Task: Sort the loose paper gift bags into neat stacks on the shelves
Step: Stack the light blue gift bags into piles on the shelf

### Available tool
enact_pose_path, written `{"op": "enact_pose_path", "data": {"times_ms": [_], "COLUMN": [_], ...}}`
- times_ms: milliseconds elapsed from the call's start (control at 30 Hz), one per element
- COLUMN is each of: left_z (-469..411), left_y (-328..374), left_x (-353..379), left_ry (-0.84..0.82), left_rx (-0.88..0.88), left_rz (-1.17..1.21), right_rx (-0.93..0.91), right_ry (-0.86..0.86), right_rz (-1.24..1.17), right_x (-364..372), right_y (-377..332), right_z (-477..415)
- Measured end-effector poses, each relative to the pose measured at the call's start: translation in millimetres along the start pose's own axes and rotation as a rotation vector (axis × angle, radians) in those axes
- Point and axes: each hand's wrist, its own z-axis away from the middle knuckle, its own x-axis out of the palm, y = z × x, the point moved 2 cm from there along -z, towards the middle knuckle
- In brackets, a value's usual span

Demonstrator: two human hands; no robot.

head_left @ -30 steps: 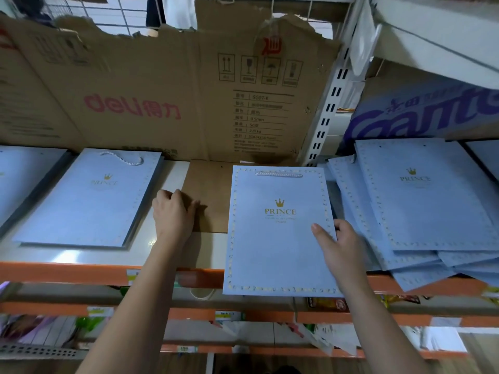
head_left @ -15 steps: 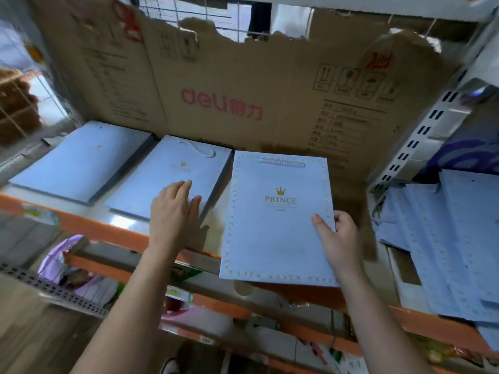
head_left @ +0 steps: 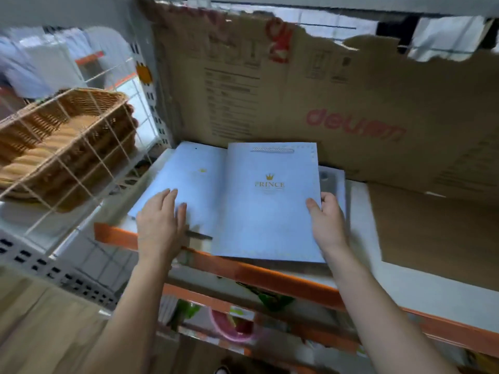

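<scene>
Gift bag [head_left: 270, 211]: light, floppy paper; hold at edges. Right hand [head_left: 328, 222] pinches its right edge (blurred, probably); left hand [head_left: 159, 221] spread flat on neighbouring stack [head_left: 194, 182].

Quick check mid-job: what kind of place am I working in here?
Most likely a shop or its stockroom: orange-edged metal shelving, a flattened carton lining the shelf back, and goods kept in multiples, stacked wicker baskets and a PRINCE gift bag over a matching stack.

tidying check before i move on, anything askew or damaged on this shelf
Yes. The PRINCE gift bag in the right hand overlaps the left bag stack instead of lying square on it. The cardboard sheet behind has a ragged, torn top edge.
</scene>
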Motion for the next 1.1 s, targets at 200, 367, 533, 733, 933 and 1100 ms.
{"op": "enact_pose_path", "data": {"times_ms": [200, 367, 533, 733, 933, 1100], "left_z": [-23, -31, -30, -32, -31, -36], "left_y": [-66, -85, -85, -89, -86, -66], "left_x": [-13, -14, -13, -9, -11, -8], "left_ry": [-0.022, -0.066, -0.069, -0.109, -0.128, -0.095], "left_rx": [-0.072, -0.086, -0.126, -0.116, -0.065, 0.053], "left_rz": [0.102, 0.251, 0.254, 0.205, 0.142, 0.033], "right_rx": [0.009, 0.016, -0.027, -0.097, -0.137, -0.218], "right_ry": [-0.055, -0.076, -0.037, -0.034, -0.091, -0.111], "right_rz": [0.063, 0.136, 0.271, 0.568, 0.760, 0.544], "right_x": [103, 151, 165, 162, 162, 142], "right_y": [-24, -35, -40, -42, -42, -45], "right_z": [4, 8, 4, -4, -4, 8]}}
